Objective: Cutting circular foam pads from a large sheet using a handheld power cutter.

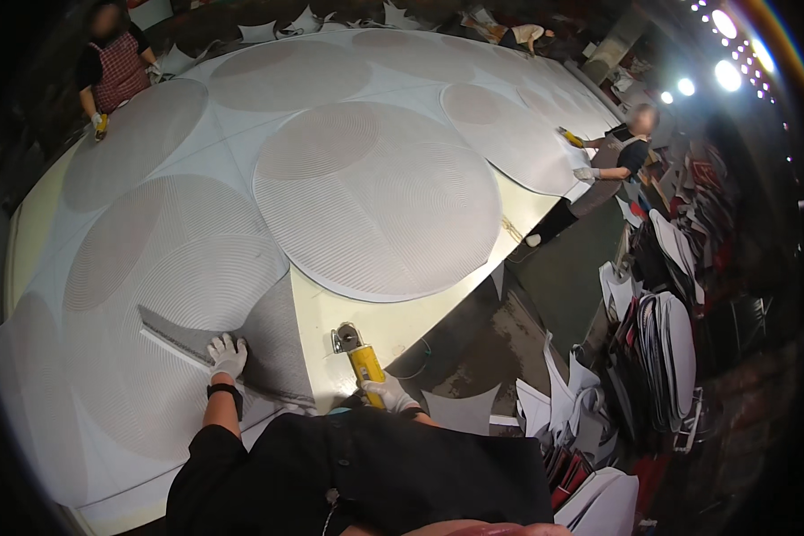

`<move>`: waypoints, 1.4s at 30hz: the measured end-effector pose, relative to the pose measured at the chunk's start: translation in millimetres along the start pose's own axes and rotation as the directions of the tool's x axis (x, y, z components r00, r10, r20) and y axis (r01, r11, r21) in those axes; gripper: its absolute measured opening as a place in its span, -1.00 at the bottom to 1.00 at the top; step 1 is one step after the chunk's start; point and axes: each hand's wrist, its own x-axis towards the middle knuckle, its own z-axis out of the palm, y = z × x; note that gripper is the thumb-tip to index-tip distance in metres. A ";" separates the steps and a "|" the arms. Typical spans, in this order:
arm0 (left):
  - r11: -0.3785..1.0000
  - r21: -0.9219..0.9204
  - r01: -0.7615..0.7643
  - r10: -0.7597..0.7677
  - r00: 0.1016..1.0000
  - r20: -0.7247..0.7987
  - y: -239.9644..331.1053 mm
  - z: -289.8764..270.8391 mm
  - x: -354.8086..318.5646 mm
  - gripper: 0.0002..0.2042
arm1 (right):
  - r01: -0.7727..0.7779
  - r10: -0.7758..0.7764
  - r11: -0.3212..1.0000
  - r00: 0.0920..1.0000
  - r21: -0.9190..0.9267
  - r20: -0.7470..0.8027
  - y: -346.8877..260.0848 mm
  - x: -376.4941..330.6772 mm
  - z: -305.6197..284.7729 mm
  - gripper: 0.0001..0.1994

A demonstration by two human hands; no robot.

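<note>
My left hand (pixel 228 355), in a white glove, rests with fingers spread on a folded-back flap (pixel 281 344) of dark grey, felt-like backing. The flap belongs to a large light grey sheet patterned with ribbed circles (pixel 179 295). My right hand (pixel 389 391), gloved too, is wrapped round a yellow handheld power cutter (pixel 364 362). Its round metal head lies over the bare cream tabletop (pixel 335 308), right of the flap and apart from it. A round ribbed piece (pixel 384 201) with a cut front edge lies beyond the cutter.
Co-workers stand at the far left (pixel 121 71) and right (pixel 621 152), each with a yellow tool; another person (pixel 523 36) leans in at the far end. Offcuts (pixel 460 408) lie on the floor beside the table. Stacks of cut pieces (pixel 661 353) stand at the right.
</note>
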 end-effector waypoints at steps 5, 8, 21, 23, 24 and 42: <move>0.999 -0.010 -0.052 0.052 0.999 -0.009 13.2 -1.3 0.9 -0.29 | 0.007 -0.019 0.993 0.994 0.116 0.106 6.8 7.6 -14.6 -0.67; 0.997 0.024 -0.066 0.066 0.998 0.008 16.6 8.4 5.1 -0.29 | 0.034 -0.039 0.996 0.997 0.078 0.065 13.6 7.8 -19.9 -0.63; 0.951 0.050 -0.305 0.309 0.940 -0.148 2.1 2.0 -4.2 -0.27 | 0.114 -0.100 0.986 0.989 -0.119 0.113 -9.5 -12.1 -0.8 -0.70; 0.938 0.008 -0.347 0.339 0.910 -0.239 -3.2 15.1 0.3 -0.23 | 0.099 -0.094 0.993 0.992 -0.063 0.080 -9.4 -16.2 -3.8 -0.70; 0.970 -0.071 -0.234 0.226 0.969 -0.100 40.9 -16.9 -35.5 -0.24 | 0.069 -0.067 0.995 0.997 -0.078 0.028 -1.7 -9.0 -27.9 -0.68; 0.984 -0.149 -0.101 0.102 0.995 -0.003 11.5 -17.2 -43.1 -0.26 | 0.102 -0.074 0.969 0.988 -0.226 0.132 25.0 34.4 -58.9 -0.65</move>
